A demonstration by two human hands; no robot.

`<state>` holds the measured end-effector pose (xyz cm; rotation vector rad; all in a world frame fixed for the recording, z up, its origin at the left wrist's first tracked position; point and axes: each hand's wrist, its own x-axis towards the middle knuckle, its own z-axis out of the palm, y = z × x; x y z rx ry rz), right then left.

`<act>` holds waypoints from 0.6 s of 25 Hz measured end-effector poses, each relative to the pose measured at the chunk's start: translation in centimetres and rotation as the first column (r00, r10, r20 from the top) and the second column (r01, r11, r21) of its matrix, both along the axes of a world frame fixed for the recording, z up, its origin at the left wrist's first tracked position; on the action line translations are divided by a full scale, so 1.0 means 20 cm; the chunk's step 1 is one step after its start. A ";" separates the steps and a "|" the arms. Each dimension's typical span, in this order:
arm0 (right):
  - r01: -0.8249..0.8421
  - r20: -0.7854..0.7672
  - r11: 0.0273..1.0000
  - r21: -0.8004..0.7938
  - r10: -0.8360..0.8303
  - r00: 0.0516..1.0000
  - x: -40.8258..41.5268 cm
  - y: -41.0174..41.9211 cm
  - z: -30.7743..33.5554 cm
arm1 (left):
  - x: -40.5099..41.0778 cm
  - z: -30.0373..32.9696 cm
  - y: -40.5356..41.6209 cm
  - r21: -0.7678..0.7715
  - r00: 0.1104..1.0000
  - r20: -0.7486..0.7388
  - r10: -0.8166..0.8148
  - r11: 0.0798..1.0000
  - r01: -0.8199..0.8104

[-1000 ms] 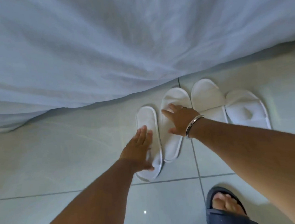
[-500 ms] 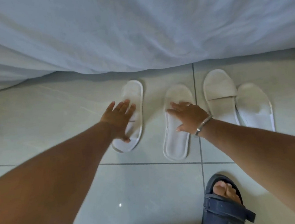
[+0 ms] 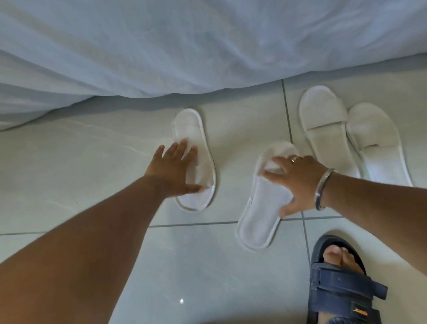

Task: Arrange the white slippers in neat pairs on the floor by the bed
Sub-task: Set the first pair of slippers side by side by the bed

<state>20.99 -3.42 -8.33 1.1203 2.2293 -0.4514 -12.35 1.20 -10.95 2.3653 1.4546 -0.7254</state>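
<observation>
Several white slippers lie on the tiled floor below the bed sheet [image 3: 197, 47]. My left hand [image 3: 174, 170] presses flat on the left slipper [image 3: 191, 130], which points toward the bed. My right hand [image 3: 296, 180] grips the middle slipper [image 3: 258, 220] over its strap, thumb at its edge; this slipper is tilted, heel toward me and to the left. A wide gap separates these two. At the right, two more slippers [image 3: 325, 126] [image 3: 379, 147] lie side by side and touching, toes toward the bed.
The white sheet hangs down to the pale floor tiles [image 3: 78, 160] along the top. My foot in a dark blue strapped sandal [image 3: 341, 282] stands at the bottom right, close to the heel of the middle slipper.
My left hand has slid the left slipper away to the left. My right hand has pulled the middle slipper back toward me and turned it at an angle. The right pair has stayed put.
</observation>
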 end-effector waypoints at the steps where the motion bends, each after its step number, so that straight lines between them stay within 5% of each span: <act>1: -0.046 -0.006 0.998 -0.042 0.046 0.999 -0.01 -0.07 0.04 | -0.03 -0.01 -0.03 0.011 1.000 0.022 0.004 1.000 -0.005; 4: -0.222 -0.033 0.962 -0.162 0.219 0.975 -0.09 -0.29 0.08 | -0.12 0.00 -0.12 0.056 0.997 0.078 -0.004 0.998 0.000; 8: -0.323 -0.122 0.941 -0.105 0.310 0.943 -0.45 -0.50 -0.02 | -0.35 0.04 -0.20 0.144 0.991 0.116 0.061 0.986 -0.078; 12: -0.317 -0.204 0.947 -0.053 0.301 0.932 -1.00 -0.62 -0.04 | -0.64 0.08 -0.25 0.149 0.983 0.068 0.171 0.972 -0.179; 15: -0.152 -0.256 0.987 -0.053 0.134 0.957 -1.36 -0.57 -0.05 | -0.82 0.12 -0.29 0.178 0.928 0.111 0.355 0.912 -0.370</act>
